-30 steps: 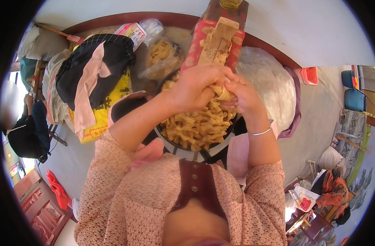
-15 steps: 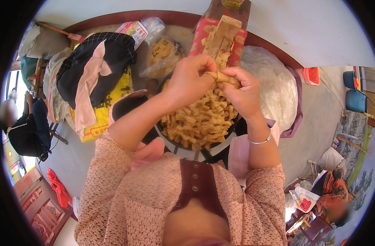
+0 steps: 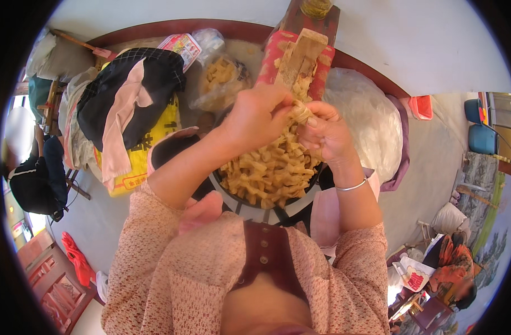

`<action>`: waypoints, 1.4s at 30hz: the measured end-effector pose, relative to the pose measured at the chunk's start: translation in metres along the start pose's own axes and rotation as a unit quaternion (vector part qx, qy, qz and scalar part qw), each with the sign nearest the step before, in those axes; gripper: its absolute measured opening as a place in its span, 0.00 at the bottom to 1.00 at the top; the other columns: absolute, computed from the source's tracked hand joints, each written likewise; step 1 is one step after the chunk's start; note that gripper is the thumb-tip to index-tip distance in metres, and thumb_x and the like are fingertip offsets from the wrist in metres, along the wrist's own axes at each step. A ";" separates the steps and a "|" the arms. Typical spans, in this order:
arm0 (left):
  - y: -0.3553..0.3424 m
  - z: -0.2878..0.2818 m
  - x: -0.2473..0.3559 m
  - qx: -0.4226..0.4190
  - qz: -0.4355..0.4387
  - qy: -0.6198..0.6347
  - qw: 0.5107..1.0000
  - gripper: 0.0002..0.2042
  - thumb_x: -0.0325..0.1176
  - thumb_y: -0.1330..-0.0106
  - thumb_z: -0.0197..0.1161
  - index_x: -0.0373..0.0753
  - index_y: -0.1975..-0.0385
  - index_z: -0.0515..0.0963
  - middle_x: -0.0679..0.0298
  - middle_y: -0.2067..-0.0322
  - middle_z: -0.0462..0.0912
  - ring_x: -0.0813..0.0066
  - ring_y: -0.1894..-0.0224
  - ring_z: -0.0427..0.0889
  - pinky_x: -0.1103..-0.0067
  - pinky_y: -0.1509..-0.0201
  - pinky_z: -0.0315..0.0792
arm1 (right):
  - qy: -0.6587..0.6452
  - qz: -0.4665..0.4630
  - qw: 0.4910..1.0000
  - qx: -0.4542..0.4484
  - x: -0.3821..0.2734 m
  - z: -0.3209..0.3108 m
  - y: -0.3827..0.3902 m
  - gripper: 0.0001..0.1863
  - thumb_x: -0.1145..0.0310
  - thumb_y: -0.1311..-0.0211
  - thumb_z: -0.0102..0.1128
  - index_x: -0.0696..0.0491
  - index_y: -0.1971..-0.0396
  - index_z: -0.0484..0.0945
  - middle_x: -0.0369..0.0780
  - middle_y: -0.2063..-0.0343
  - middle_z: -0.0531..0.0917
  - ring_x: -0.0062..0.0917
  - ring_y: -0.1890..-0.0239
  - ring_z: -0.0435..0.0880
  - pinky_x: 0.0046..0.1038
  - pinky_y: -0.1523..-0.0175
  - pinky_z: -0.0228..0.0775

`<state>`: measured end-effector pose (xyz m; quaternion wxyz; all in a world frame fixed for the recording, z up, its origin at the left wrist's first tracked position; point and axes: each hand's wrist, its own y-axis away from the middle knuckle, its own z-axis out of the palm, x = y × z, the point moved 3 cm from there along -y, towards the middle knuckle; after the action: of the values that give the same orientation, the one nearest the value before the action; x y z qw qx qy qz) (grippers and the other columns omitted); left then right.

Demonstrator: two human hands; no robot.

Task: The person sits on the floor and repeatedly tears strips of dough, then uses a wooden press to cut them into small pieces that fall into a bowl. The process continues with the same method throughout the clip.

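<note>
Both hands meet above a heap of small tan knots, which look like tofu skin and fill a dark round basin. Between them is a tan tofu-skin strip, wound into a small knot. My left hand is closed, its thumb and fingertips pinching the strip's left side. On the other side, my right hand grips it between thumb and curled fingers. Just beyond the hands, a wooden block lies over more tan strips on a red patterned cloth.
A clear plastic bag of tan pieces lies beyond my left forearm. Farther left, black cloth covers a yellow sack. A large clear plastic sheet bulges at right. Other people sit at the far left and lower right.
The strip has turned from lying crosswise to a more upright, tightly wound knot. My right hand has rotated and dropped slightly, its fingers curling in; both hands still hold the strip.
</note>
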<state>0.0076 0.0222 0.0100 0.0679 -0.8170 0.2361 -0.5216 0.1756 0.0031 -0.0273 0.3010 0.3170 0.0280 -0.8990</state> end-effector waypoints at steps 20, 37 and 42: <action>-0.001 -0.022 0.002 -0.277 -0.267 0.519 0.763 0.16 0.32 0.40 0.62 0.34 0.88 0.72 0.67 0.91 0.69 0.86 0.93 0.61 0.87 0.91 0.52 | 0.479 -0.175 0.860 0.010 -0.036 0.025 0.019 0.10 0.69 0.41 0.62 0.63 0.72 0.80 0.38 0.79 0.80 0.16 0.77 0.74 0.19 0.71 0.65; -0.010 -0.007 -0.010 -0.340 -0.027 -0.088 0.936 0.09 0.40 0.38 0.57 0.40 0.70 0.73 0.53 0.75 0.76 0.49 0.68 0.75 0.64 0.65 0.69 | 0.599 -0.084 0.792 0.084 -0.022 0.003 0.009 0.08 0.72 0.40 0.58 0.59 0.76 0.76 0.30 0.82 0.73 0.12 0.78 0.67 0.18 0.73 0.60; -0.043 -0.007 -0.041 -0.201 -0.090 -0.128 0.967 0.09 0.41 0.40 0.57 0.45 0.68 0.77 0.55 0.76 0.79 0.53 0.69 0.79 0.63 0.66 0.70 | 0.608 -0.169 0.757 0.166 -0.048 -0.018 -0.018 0.09 0.70 0.39 0.56 0.59 0.75 0.73 0.37 0.87 0.69 0.15 0.81 0.67 0.23 0.75 0.61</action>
<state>0.0008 0.0793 -0.0053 -0.1154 -0.8919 0.2507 -0.3582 0.2052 0.0479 -0.0162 0.0065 0.8322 0.1091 -0.5436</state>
